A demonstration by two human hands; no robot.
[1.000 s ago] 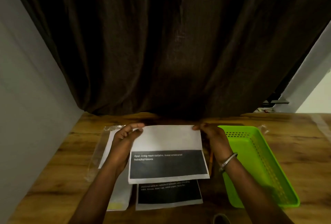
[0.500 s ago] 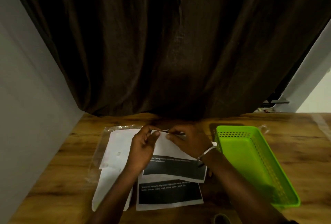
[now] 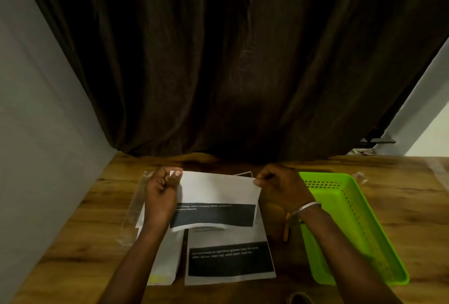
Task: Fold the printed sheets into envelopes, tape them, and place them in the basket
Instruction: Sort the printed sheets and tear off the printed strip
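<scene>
I hold a printed sheet [image 3: 218,194] with a black band and white text just above the wooden table [image 3: 401,197]. My left hand [image 3: 161,194] pinches its top left corner, thumb on top. At the top right corner my right hand [image 3: 279,187] pinches the edge. The sheet bows slightly along its near edge. Under it lies a second printed sheet [image 3: 228,260] with its own black band. A lime green plastic basket [image 3: 369,238] sits to the right of my right wrist and looks empty.
White paper [image 3: 167,257] in a clear plastic sleeve [image 3: 132,216] lies under my left forearm. An orange pencil-like stick [image 3: 286,231] lies between the sheets and the basket. A tape roll's rim [image 3: 298,297] shows at the bottom edge. A dark curtain [image 3: 230,61] hangs behind the table.
Half a second ago both hands met at the sheet's top middle; now they have spread apart to its two top corners, and the sheet is stretched out between them.
</scene>
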